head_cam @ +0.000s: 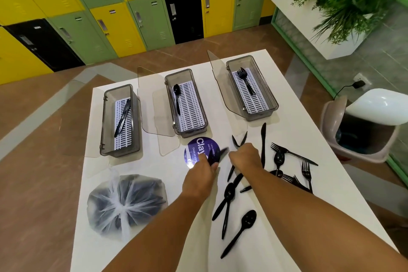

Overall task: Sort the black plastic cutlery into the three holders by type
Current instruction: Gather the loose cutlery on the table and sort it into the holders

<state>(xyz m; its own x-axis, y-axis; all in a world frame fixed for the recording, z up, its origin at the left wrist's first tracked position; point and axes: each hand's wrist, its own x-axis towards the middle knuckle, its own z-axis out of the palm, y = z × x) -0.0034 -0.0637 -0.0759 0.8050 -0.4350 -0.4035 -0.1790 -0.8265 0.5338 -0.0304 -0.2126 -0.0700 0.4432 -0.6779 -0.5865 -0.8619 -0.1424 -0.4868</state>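
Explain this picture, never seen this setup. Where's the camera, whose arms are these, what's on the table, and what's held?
There is no machine here, just a person's two bare hands. They are filmed by one wide-angle camera worn on the head, looking forward and down. On the white table stand three clear holders with their lids open. The left holder has knives, the middle holder a spoon, and the right holder forks. Nearer lie loose cutlery of all three types, a tied plastic bag with dark contents, and a purple round sticker. The left hand pinches a blurred black piece whose type is unclear. The right hand grips a bunch of knives, judging by the pointed tips above the fist.
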